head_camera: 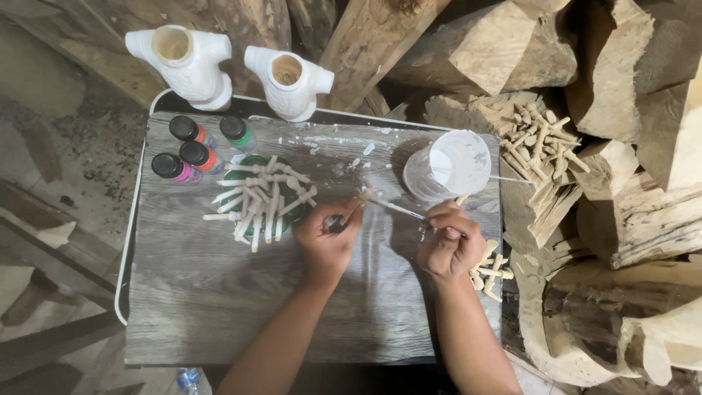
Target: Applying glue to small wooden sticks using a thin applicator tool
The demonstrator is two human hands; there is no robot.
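My left hand (327, 238) pinches a small wooden peg (356, 203) above the grey wood-grain board (219, 292). My right hand (450, 241) grips a thin paintbrush (398, 209) whose tip meets the peg's upper end. A clear cup of white paint (450, 164) stands just beyond my right hand. Several white-painted pegs (262, 199) lie heaped on a green lid (235, 178) left of my left hand. Unpainted pegs (488, 272) lie by my right wrist at the board's right edge.
Several small paint bottles with black caps (191, 150) stand at the board's far left. Two white-painted carved torso figures (186, 62) stand behind the board. A pile of raw pegs (541, 143) rests on wood blocks (629, 212) at the right. Logs crowd the back.
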